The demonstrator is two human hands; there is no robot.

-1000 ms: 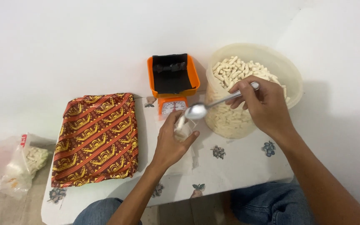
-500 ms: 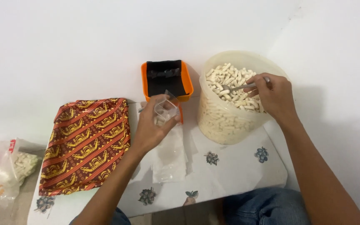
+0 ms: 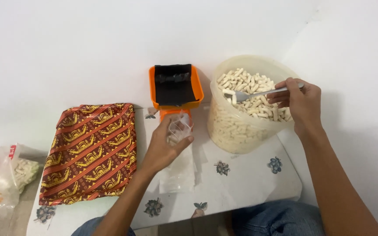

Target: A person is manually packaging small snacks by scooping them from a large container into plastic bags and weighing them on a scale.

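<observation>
Clear crinkly bag (image 3: 180,126) in left hand (image 3: 162,146); steel spoon (image 3: 259,93) w/ snack sticks in right hand (image 3: 300,105).

Bright, even, soft light is thrown over the whole scene, and the white wall (image 3: 88,48) is left nearly washed out. A faint grey shadow is cast on the wall just right of the tub (image 3: 246,126), so light is taken to fall from the left. Mild glare is seen on the spoon (image 3: 263,93) above the tub. Focus is held well; slight softness is noticed far left of the tub.
</observation>
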